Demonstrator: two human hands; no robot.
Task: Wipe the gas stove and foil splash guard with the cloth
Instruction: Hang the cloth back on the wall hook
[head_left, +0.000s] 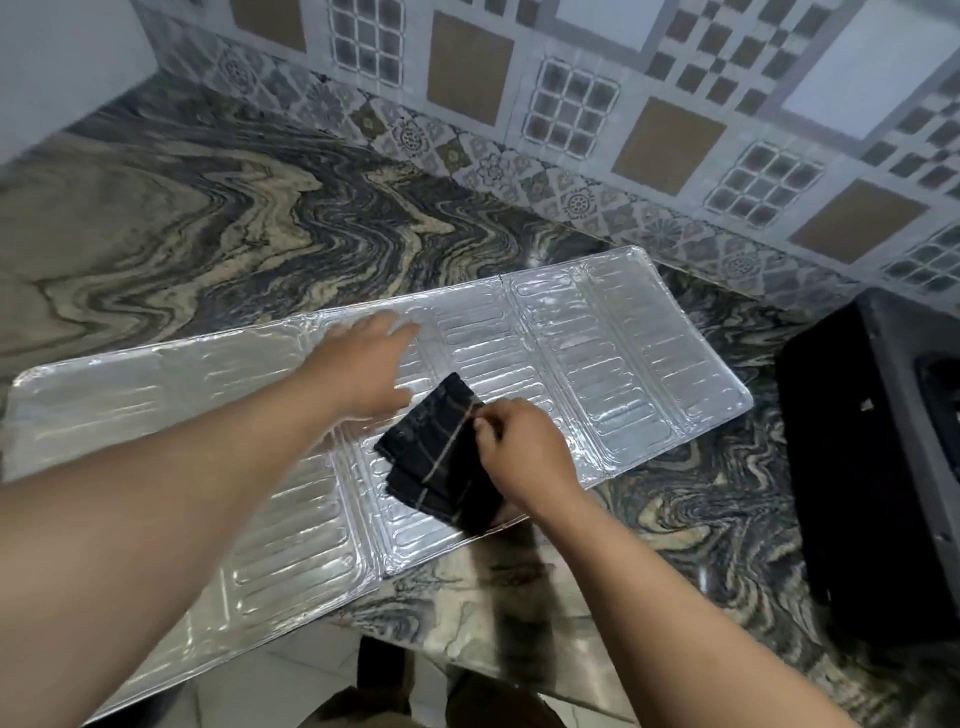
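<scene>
Countertop of swirled grey and tan stone fills most of your view, backed by a patterned tile wall. Across it, running from near left to far right, lies the foil splash guard, flat on the stone, its ribbed panels facing up and its near left end hanging past the counter edge. At the right edge of your view sits the black gas stove, only partly in frame and apart from the guard. Your left hand rests palm down on the guard's middle panel, fingers straight and spread; it is blurred. Your right hand pinches the dark cloth with fingers and thumb curled onto its upper edge. That cloth, folded and lined with thin pale stripes, lies on the guard just beside your left hand.
</scene>
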